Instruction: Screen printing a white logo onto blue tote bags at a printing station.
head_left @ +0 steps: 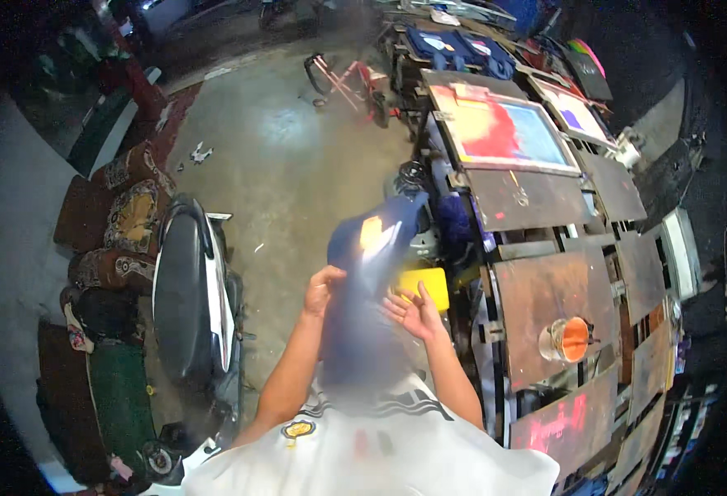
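Observation:
A navy blue cloth piece [363, 273], blurred by motion, hangs in front of my white shirt. An orange and white patch shows on its upper part. My left hand [324, 289] is closed on the cloth's left edge, fingers curled. On the other side, my right hand [417, 312] is open with its fingers spread and the palm partly turned up. Its fingertips are close to the cloth's right edge; whether they touch it I cannot tell. Just behind this hand is a yellow container [426, 288].
To my right runs a long rack of brown boards [555, 306], one bearing a tub of orange paste [572, 339]. Farther along lie a framed screen smeared red and blue [504, 128] and dark blue cloth pieces [461, 51]. At left stand a parked two-wheeler [188, 289] and patterned sofa seats [132, 217].

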`<action>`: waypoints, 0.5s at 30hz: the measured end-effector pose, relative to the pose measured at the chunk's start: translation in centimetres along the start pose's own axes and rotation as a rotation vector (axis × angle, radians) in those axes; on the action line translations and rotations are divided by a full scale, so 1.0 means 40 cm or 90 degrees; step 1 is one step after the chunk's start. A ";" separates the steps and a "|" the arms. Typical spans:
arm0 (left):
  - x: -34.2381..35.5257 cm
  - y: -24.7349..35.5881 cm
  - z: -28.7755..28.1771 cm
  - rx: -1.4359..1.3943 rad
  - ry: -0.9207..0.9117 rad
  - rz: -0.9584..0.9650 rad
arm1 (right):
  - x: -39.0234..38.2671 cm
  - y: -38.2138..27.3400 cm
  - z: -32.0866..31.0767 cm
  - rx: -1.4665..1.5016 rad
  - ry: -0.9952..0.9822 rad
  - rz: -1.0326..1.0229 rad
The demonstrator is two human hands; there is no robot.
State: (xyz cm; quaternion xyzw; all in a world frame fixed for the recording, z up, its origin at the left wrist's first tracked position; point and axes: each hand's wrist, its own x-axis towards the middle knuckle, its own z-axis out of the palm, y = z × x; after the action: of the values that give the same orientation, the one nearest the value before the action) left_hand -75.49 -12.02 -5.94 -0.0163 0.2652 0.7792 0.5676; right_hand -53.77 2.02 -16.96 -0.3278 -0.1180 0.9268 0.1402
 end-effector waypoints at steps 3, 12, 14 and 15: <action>0.085 0.067 -0.211 0.192 0.010 0.157 | 0.086 0.061 0.212 -0.073 0.013 -0.154; 0.036 0.462 -0.271 0.256 0.033 0.104 | 0.300 0.058 0.483 -0.216 0.093 -0.180; 0.035 0.529 -0.305 0.435 0.037 0.191 | 0.348 0.049 0.500 -0.222 0.027 -0.174; 0.040 0.556 -0.317 0.418 0.048 0.190 | 0.366 0.055 0.516 -0.218 0.032 -0.204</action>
State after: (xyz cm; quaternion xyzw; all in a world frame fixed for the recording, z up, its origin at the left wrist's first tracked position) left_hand -99.44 -20.87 -8.59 0.1771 0.5212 0.7257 0.4128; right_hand -78.30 2.30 -10.42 -0.3469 -0.3203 0.8507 0.2310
